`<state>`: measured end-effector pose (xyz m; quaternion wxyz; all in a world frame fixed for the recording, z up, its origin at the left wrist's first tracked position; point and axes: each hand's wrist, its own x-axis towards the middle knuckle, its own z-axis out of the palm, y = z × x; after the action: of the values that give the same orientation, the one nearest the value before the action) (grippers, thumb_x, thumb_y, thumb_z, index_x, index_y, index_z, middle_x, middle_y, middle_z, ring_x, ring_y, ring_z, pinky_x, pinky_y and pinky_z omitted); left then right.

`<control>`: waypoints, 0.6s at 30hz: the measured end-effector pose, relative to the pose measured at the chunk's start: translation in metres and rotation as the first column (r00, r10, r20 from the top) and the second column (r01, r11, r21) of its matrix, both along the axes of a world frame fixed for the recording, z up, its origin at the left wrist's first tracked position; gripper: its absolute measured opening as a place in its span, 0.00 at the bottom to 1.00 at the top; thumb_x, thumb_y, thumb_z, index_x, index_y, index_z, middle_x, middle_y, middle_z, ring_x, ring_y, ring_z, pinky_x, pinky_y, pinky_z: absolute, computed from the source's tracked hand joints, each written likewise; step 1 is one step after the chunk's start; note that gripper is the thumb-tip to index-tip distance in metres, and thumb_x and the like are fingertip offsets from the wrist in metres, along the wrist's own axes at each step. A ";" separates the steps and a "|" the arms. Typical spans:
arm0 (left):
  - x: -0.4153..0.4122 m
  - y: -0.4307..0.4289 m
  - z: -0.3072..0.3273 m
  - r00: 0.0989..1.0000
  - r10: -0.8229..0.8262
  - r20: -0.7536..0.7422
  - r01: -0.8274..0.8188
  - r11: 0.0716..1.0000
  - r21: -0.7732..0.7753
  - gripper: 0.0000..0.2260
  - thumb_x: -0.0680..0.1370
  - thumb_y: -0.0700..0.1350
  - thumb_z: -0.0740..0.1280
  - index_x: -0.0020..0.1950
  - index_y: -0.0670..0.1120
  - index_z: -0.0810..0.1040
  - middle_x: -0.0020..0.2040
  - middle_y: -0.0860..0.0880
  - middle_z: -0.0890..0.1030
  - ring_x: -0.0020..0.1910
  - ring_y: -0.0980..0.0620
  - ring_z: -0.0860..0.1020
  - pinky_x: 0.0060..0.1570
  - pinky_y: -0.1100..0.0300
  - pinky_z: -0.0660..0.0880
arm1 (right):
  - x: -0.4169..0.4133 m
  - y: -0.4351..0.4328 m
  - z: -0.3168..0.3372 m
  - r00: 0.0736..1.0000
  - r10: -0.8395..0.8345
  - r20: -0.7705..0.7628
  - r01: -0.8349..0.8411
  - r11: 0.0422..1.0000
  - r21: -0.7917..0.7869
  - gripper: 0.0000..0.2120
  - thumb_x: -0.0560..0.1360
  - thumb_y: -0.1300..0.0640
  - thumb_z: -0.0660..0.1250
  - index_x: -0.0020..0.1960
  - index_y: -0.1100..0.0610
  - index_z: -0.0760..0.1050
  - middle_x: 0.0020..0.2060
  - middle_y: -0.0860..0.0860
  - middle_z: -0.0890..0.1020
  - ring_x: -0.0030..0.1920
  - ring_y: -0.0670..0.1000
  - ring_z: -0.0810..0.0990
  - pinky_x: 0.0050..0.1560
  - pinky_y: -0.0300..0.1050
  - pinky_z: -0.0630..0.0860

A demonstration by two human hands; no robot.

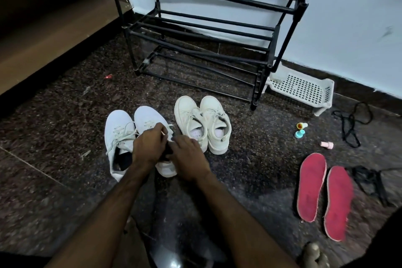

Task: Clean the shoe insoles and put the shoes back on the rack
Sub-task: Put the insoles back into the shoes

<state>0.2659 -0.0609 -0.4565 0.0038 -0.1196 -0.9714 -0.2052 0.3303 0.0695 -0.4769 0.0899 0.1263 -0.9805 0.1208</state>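
Note:
Two pairs of white shoes stand on the dark floor. The near pair (118,135) is at the left, the cream pair (203,124) to its right. My left hand (150,146) grips the tongue and laces of the right shoe of the near pair (148,117). My right hand (189,156) presses into that shoe's opening, its fingers curled round a dark insole that is mostly hidden. Two red insoles (324,193) lie flat at the right. The black shoe rack (208,28) stands empty against the wall.
A white plastic basket (302,89) sits right of the rack. Small bottles and caps (301,129) and black laces (352,124) lie near it, and more black laces (369,180) by the red insoles. A wooden ledge (54,35) runs along the left. A foot (313,254) shows at the bottom.

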 end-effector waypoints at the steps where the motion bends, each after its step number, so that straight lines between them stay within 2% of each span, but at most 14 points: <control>1: -0.001 0.003 0.001 1.000 0.002 -0.003 -0.002 1.000 0.023 0.04 0.77 0.48 0.64 0.51 0.52 0.72 0.44 0.47 0.83 0.46 0.42 0.80 0.42 0.52 0.73 | -0.003 0.009 0.008 0.993 -0.113 -0.034 0.112 0.993 -0.030 0.16 0.73 0.52 0.66 0.59 0.56 0.74 0.59 0.54 0.76 0.60 0.56 0.74 0.58 0.55 0.71; 2: 0.000 0.007 0.002 1.000 0.000 -0.009 0.000 0.999 0.035 0.04 0.77 0.48 0.63 0.51 0.52 0.72 0.45 0.48 0.83 0.46 0.42 0.80 0.43 0.51 0.75 | -0.007 0.020 0.015 0.971 -0.232 -0.048 0.230 0.972 -0.053 0.17 0.75 0.52 0.63 0.63 0.55 0.72 0.62 0.54 0.75 0.63 0.56 0.73 0.61 0.56 0.70; 4: 0.002 0.016 0.003 0.999 -0.001 -0.036 0.002 0.999 0.049 0.04 0.79 0.50 0.60 0.52 0.52 0.72 0.47 0.47 0.82 0.47 0.41 0.80 0.43 0.49 0.75 | -0.013 0.048 0.023 0.920 -0.381 0.086 0.384 0.923 -0.016 0.24 0.76 0.55 0.60 0.71 0.57 0.64 0.69 0.54 0.69 0.70 0.56 0.66 0.68 0.59 0.64; 5: 0.005 0.021 0.005 0.999 0.000 -0.054 0.003 0.998 0.058 0.05 0.80 0.51 0.59 0.51 0.51 0.72 0.47 0.47 0.82 0.47 0.41 0.80 0.42 0.49 0.75 | -0.015 0.061 0.024 0.896 -0.401 0.189 0.401 0.915 0.036 0.26 0.76 0.56 0.61 0.72 0.58 0.61 0.70 0.54 0.67 0.71 0.56 0.65 0.69 0.60 0.62; 7: 0.012 0.035 0.008 0.997 -0.012 -0.082 0.018 0.996 0.084 0.07 0.81 0.51 0.59 0.49 0.49 0.73 0.45 0.46 0.82 0.46 0.41 0.79 0.40 0.50 0.71 | -0.013 0.078 0.023 0.860 -0.374 0.347 0.365 0.926 0.093 0.26 0.75 0.57 0.62 0.72 0.59 0.61 0.70 0.55 0.66 0.67 0.59 0.69 0.66 0.61 0.64; 9: 0.020 0.048 0.014 0.996 -0.043 -0.080 0.053 0.989 0.135 0.06 0.80 0.49 0.60 0.48 0.49 0.73 0.43 0.46 0.81 0.45 0.41 0.80 0.39 0.52 0.70 | -0.010 0.080 0.021 0.841 -0.329 0.429 0.320 0.943 0.094 0.26 0.76 0.57 0.62 0.72 0.58 0.61 0.70 0.55 0.65 0.65 0.61 0.71 0.62 0.62 0.66; 13: 0.036 0.064 0.016 0.997 -0.075 -0.025 0.078 0.982 0.170 0.05 0.80 0.49 0.60 0.50 0.50 0.74 0.44 0.48 0.82 0.46 0.43 0.80 0.41 0.53 0.71 | 0.010 0.079 0.013 0.848 -0.328 0.416 0.316 0.943 0.100 0.24 0.79 0.56 0.59 0.73 0.57 0.60 0.65 0.56 0.71 0.63 0.62 0.70 0.57 0.58 0.71; 16: 0.049 0.064 0.016 0.998 -0.054 0.020 0.050 0.982 0.185 0.05 0.80 0.47 0.60 0.49 0.50 0.75 0.46 0.48 0.82 0.48 0.44 0.80 0.44 0.53 0.73 | 0.042 0.079 0.014 0.873 -0.293 0.390 0.286 0.955 0.079 0.17 0.78 0.60 0.58 0.67 0.57 0.67 0.62 0.55 0.72 0.62 0.61 0.70 0.56 0.57 0.72; 18: 0.055 0.061 0.015 0.996 -0.035 0.081 0.018 0.980 0.200 0.05 0.79 0.46 0.59 0.49 0.50 0.75 0.47 0.50 0.82 0.49 0.46 0.80 0.47 0.52 0.75 | 0.067 0.077 0.016 0.873 -0.292 0.390 0.282 0.956 0.086 0.15 0.78 0.61 0.57 0.64 0.57 0.68 0.62 0.54 0.71 0.62 0.59 0.69 0.57 0.57 0.71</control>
<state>0.3213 0.0005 -0.4415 -0.0279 -0.1227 -0.9436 -0.3063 0.3969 0.1462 -0.4607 -0.0960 -0.0465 -0.9875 0.1164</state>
